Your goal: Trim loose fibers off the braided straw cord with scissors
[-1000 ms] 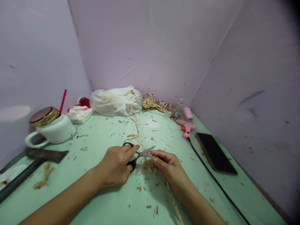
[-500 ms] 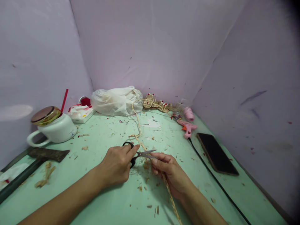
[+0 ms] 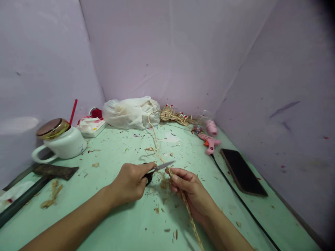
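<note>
My left hand (image 3: 134, 181) is closed round the black handles of a pair of scissors (image 3: 164, 166), whose blades point right and lie together beside the cord. A braided straw-coloured cord (image 3: 190, 212) is pinched between the thumb and fingers of my right hand (image 3: 188, 186). From there the cord runs down to the bottom edge and also away past the scissors' blades, winding back to the white plastic bag (image 3: 131, 113). A loose cord end (image 3: 149, 149) sticks out to the left just beyond the blades.
A pink glue gun (image 3: 209, 143) with a black cable and a phone (image 3: 243, 172) lie on the right. At left are a white mug (image 3: 65, 144) with a lid on it and a hammer-like tool (image 3: 56, 171). Coiled cord pieces with pins (image 3: 174, 115) sit at the back. Scraps litter the green table.
The scissors' blades have gone from parted to together, and my left fingers have drawn in round the handles. My right hand stays on the cord in nearly the same place.
</note>
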Demonstrator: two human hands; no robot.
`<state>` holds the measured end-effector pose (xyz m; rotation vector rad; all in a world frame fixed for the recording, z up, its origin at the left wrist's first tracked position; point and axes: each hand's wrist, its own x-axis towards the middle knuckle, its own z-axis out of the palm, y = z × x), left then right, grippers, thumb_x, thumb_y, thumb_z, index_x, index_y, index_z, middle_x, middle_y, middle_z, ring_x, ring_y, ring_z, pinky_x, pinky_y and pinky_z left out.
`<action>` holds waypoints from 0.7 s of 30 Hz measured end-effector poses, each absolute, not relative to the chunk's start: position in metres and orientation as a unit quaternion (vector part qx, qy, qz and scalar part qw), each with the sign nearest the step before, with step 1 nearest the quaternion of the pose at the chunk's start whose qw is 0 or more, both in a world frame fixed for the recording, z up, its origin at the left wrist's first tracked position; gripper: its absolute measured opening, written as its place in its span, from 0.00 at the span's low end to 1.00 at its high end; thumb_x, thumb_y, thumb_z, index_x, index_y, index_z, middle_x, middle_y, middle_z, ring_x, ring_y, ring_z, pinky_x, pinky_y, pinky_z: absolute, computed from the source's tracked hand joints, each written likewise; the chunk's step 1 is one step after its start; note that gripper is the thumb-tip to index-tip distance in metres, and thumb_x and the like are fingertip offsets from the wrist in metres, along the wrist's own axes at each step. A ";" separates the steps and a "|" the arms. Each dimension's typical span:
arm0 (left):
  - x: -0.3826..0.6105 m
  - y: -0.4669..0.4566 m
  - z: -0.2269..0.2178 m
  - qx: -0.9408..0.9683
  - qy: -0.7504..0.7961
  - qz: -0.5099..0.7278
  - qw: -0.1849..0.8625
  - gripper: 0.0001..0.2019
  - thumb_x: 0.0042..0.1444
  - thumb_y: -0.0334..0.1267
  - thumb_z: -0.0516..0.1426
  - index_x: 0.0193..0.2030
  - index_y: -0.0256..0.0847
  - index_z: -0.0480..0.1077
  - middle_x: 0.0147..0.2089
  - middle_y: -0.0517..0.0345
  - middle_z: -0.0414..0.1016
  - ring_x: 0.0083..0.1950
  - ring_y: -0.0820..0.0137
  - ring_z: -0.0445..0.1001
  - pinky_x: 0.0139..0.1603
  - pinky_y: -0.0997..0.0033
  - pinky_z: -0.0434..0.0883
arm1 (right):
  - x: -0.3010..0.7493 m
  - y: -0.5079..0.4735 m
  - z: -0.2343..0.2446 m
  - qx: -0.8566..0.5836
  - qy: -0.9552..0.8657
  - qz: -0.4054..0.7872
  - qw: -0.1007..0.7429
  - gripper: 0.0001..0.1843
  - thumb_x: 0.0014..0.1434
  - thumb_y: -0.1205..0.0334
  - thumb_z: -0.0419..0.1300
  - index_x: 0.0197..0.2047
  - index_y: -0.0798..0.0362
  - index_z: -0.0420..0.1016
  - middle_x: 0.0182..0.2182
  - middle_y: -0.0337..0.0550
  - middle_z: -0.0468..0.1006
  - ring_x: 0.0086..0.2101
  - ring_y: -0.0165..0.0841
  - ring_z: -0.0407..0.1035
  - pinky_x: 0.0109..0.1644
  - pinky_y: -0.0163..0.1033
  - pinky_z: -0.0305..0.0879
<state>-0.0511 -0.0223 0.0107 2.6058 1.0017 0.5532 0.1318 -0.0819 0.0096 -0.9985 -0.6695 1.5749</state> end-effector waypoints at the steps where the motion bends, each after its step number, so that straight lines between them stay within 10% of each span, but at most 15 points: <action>1: -0.051 -0.021 0.012 0.879 0.370 0.233 0.192 0.16 0.45 0.27 0.48 0.41 0.41 0.67 0.27 0.62 0.71 0.26 0.73 0.68 0.28 0.76 0.62 | 0.132 -0.081 0.009 -0.415 -0.269 0.672 0.551 0.12 0.39 0.63 0.66 0.31 0.57 0.76 0.17 0.34 0.65 0.19 0.22 0.57 0.24 0.30 0.49; 7: -0.046 -0.009 0.014 0.610 0.489 0.408 0.471 0.20 0.41 0.36 0.57 0.43 0.33 0.66 0.25 0.59 0.71 0.23 0.73 0.68 0.23 0.76 0.63 | 0.132 -0.081 0.007 -0.402 -0.259 0.690 0.543 0.15 0.40 0.65 0.65 0.35 0.57 0.75 0.20 0.35 0.67 0.20 0.22 0.57 0.24 0.30 0.51; 21: -0.042 -0.008 0.016 0.449 0.460 0.426 0.636 0.20 0.43 0.37 0.60 0.44 0.35 0.62 0.34 0.47 0.75 0.23 0.75 0.70 0.15 0.83 0.54 | 0.130 -0.084 0.014 -0.453 -0.312 0.682 0.482 0.13 0.39 0.66 0.63 0.33 0.55 0.76 0.20 0.35 0.66 0.19 0.22 0.54 0.22 0.29 0.49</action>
